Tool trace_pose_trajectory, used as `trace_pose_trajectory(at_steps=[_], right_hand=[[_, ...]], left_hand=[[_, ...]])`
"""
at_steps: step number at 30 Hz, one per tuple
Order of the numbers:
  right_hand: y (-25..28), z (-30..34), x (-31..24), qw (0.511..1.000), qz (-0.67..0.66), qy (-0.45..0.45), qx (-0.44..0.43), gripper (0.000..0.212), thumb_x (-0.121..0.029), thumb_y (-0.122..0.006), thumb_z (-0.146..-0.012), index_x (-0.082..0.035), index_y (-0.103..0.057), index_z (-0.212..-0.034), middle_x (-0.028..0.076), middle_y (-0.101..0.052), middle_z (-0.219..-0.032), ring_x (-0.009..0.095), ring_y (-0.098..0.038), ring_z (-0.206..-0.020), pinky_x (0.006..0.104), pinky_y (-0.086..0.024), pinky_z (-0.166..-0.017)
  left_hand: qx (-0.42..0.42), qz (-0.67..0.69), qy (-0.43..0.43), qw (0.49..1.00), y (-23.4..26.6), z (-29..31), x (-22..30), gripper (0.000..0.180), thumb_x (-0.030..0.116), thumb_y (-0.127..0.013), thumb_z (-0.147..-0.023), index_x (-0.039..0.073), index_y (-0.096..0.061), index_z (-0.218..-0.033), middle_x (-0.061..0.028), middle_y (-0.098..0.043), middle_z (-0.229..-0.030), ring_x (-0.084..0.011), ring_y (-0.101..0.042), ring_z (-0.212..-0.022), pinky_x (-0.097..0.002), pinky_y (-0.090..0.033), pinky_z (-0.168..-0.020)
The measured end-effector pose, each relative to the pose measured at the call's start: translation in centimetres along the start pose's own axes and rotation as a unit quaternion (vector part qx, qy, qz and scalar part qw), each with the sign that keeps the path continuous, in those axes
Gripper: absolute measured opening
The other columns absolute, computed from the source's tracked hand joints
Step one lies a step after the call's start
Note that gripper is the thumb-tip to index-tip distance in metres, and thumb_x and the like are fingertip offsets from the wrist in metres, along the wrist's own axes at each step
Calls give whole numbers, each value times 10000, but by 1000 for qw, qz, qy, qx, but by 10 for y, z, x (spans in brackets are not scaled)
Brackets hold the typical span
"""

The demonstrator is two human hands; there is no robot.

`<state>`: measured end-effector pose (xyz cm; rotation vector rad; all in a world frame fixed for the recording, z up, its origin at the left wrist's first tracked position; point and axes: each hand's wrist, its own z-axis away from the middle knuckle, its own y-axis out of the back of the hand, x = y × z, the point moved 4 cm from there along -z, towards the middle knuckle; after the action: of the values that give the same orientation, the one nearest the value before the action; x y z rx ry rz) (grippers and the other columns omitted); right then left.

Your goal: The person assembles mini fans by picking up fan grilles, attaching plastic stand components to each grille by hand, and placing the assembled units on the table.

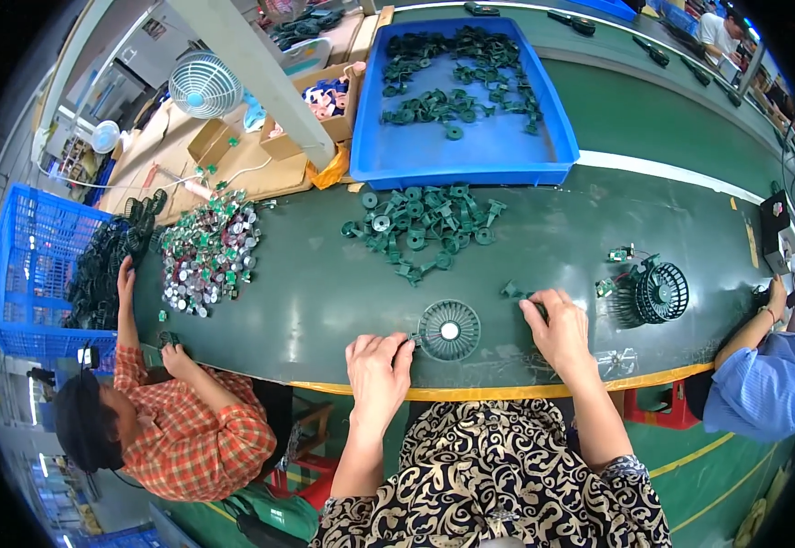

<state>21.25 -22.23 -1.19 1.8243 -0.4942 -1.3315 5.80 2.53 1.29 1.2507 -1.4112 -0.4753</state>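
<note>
A round dark green fan housing (450, 331), a slotted cage with a white disc at its centre, rests on the table near the front edge. My left hand (379, 363) pinches its left rim, fingers closed. To the right, the curled fingers of my right hand (559, 331) close at the end of a small dark green plastic part (512, 289); the fingertips partly hide where they meet it. Beyond both hands lies a heap of similar dark green plastic parts (425, 224).
A blue tray (557, 172) of green parts stands beyond the heap. Small motors (210, 251) are piled left, near a blue basket (41, 265) of dark cages. Rightward sit assembled fan cages (660, 294). Co-workers flank me: one in a checked shirt (201, 420), another in blue (763, 388).
</note>
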Motion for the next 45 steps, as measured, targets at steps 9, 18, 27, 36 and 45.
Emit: trace_pose_trajectory(at_steps=[9,18,27,36,45], right_hand=[[14,5,-2,995,42,69,63,309,-114,-810,-851,-29,-710,-1131,164,-626,-1054,361,-678,-882,443,-556,-742],[12,24,-64,982,-59,176,25,360,-185,-847,-812,-27,-691,-1095,140,-654,-988,336,-688,-769,419,-577,-665],[-26,31,-80,983,33,179,-17,353,-165,-824,-809,-32,-668,-1097,96,-598,-1020,288,-687,-916,394,-586,-672],[-27,26,-70,975,-20,213,-58,327,-171,-820,-815,-43,-691,-1086,94,-601,-1020,288,-682,-941,409,-589,-720],[-40,22,-83,961,132,205,-133,236,-132,-748,-805,-4,-694,-995,127,-579,-957,289,-668,-919,406,-586,-693]], left_hand=[[-25,132,36,990,-11,5,-2,123,109,-747,-910,38,-775,-1007,-93,-715,-711,-255,-673,-680,-375,-498,-751],[-48,224,79,970,-21,6,4,116,57,-735,-915,1,-764,-1012,-119,-726,-735,-175,-688,-625,-307,-527,-635],[8,99,-38,994,-16,9,16,52,89,-754,-882,71,-732,-925,-90,-697,-750,-305,-662,-698,-407,-487,-747],[-24,106,-11,994,-17,6,13,56,93,-712,-915,45,-710,-944,-109,-704,-789,-313,-671,-729,-413,-485,-730],[-62,116,34,991,-23,-2,14,191,197,-693,-970,22,-710,-1045,-107,-695,-738,-323,-666,-722,-445,-508,-716]])
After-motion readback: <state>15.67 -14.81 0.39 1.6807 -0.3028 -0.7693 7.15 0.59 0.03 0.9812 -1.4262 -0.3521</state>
